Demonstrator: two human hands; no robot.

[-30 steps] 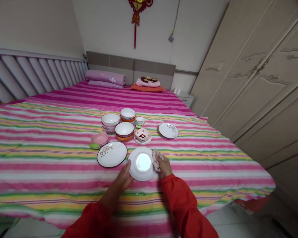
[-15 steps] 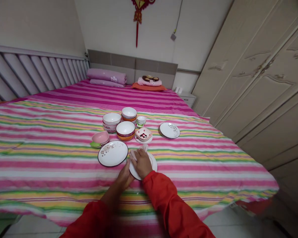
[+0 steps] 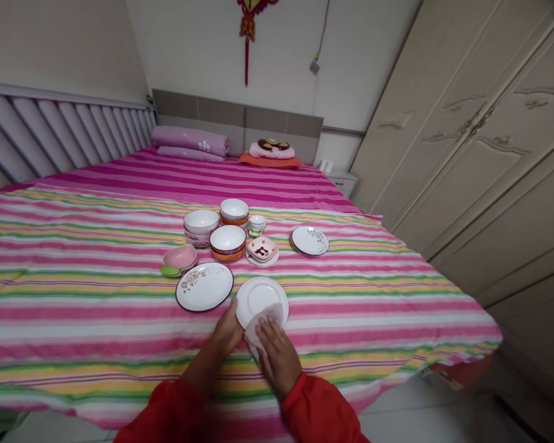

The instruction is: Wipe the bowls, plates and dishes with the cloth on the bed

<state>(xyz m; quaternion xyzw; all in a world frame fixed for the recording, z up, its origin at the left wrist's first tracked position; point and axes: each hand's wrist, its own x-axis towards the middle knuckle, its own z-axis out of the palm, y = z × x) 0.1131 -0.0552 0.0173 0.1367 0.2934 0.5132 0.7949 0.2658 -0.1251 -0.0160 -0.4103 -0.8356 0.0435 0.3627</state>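
My left hand (image 3: 229, 329) grips the left rim of a small white plate (image 3: 258, 290), fingers partly hidden beneath it. My right hand (image 3: 279, 355) presses a pale cloth (image 3: 257, 329) onto the plate's near edge, its fingers stretched over the fabric. To the left lies a larger white plate (image 3: 207, 288) with a dark rim and a brown floral print. Just beyond the small plate is a square pink-spotted dish (image 3: 262, 247) resting on a white saucer.
Behind stand several stacked bowls (image 3: 228, 239), a pink bowl (image 3: 180, 256) with a green leaf handle, and small stacked dishes (image 3: 257, 223). Floral plates (image 3: 309, 240) lie to the right. Everything sits on a striped sheet (image 3: 378, 307) over a bed. A wardrobe (image 3: 480, 154) stands at the right.
My right hand has slid the cloth from the plate's upper part down to its near edge, uncovering the white face. My left hand stays at the rim. The view has shifted slightly.
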